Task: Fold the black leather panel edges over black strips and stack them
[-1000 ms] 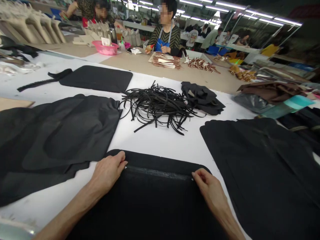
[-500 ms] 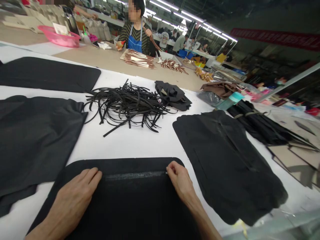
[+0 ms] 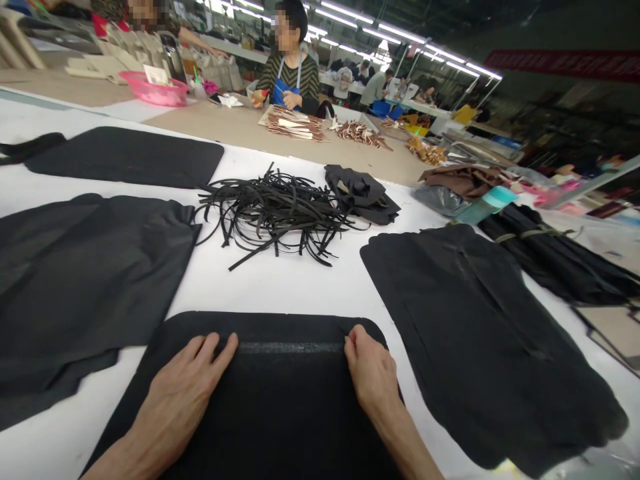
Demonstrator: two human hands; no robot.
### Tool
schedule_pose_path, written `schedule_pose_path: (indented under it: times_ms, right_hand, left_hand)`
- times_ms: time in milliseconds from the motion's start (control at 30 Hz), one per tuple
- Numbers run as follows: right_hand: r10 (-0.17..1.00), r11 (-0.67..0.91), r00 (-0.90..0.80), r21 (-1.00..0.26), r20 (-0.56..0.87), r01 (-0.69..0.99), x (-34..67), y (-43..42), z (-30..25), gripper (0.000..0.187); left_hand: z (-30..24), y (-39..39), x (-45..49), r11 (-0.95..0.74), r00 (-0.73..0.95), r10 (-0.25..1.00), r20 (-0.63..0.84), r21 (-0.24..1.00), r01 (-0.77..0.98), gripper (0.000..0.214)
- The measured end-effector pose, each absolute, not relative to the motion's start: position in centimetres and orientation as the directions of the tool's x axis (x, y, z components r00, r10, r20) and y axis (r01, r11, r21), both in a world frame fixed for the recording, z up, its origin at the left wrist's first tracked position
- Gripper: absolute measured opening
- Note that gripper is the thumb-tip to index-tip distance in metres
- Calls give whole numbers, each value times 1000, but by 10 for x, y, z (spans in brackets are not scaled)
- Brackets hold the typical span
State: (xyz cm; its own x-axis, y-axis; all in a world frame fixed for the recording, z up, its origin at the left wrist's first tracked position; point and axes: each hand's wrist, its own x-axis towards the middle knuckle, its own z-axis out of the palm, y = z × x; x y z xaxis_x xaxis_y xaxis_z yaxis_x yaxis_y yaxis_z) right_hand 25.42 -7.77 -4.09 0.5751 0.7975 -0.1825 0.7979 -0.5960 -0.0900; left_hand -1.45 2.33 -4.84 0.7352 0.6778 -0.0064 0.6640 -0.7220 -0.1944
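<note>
A black leather-like panel [image 3: 300,413] with rounded corners lies in front of me. Across its upper part runs a shiny greyish strip [image 3: 290,347]. My left hand [image 3: 187,387] rests on the panel at the strip's left end, fingers stretched out and thumb apart. At the right end, my right hand [image 3: 370,367] has its thumb and fingertips pressed together against the surface. Whatever is between those fingertips, if anything, is too small to make out.
Black sheets [image 3: 90,267] lie left, another stack [image 3: 480,333] right. Beyond sit a heap of thin black strips [image 3: 280,207], crumpled black pieces [image 3: 360,190], a pink basin [image 3: 153,90] and a teal-lidded container [image 3: 485,203]. A person in a blue apron [image 3: 285,87] works across the table.
The whole view has shifted, so things appear farther right. My left thumb and fingers are spread wider on the panel. My right hand keeps its pinch at the strip's right end.
</note>
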Motion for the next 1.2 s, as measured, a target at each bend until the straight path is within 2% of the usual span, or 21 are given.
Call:
schedule_pose_path:
  times_ms: [100,167,267,400,467,567,633,700,800,900,967,1100,1200]
  right_hand:
    - [800,-578,575,40,-169,815,252,-78,-39,12]
    - [793,-589,589,52,-157,806,254,-79,-39,12]
    - [773,-623,614,-12,-158,782,262,-81,-41,19]
    - [746,-665,632,-181,-211,724,270,-82,-44,25]
    - [742,-670,636,-204,-211,714,272,-82,-44,25]
    - [764,-645,627,-126,-156,754,271,-83,-42,20]
    - [780,-624,622,-21,-66,781,267,-84,-38,13]
    - [800,-600,598,64,46,797,259,-84,-35,17]
    - [893,-437,423,76,154,896,232,-78,-34,32]
    - [976,-129,129,-14,177,992,195,-67,-41,42]
    - [986,-14,21,-41,168,999,175,-60,-49,44]
    - [988,40,-38,-12,153,999,169,-58,-62,45]
    - [987,-30,28,10,156,1000,181,-67,-64,45]
  left_hand:
    - [-51,21,-16,-717,733,680,26,-188,672,61]
    - [-54,20,-17,-716,732,680,44,-178,675,61]
    - [-55,19,-18,-709,724,688,55,-161,686,60]
    - [-57,22,-20,-695,701,712,42,-100,712,62]
    - [-59,24,-24,-693,696,716,49,-69,718,63]
    - [-62,29,-33,-696,696,713,87,-41,717,62]
    - [-61,30,-37,-695,691,711,127,-22,719,57]
    - [-55,29,-35,-680,673,720,172,-20,733,53]
    - [-42,24,-18,-708,698,695,173,-5,707,53]
    - [-37,20,8,-812,809,584,63,60,581,55]
    - [-39,19,22,-846,848,530,-10,59,530,51]
    - [-46,20,30,-865,862,500,-80,0,501,47]
    - [-49,18,29,-868,865,496,-68,-47,494,52]
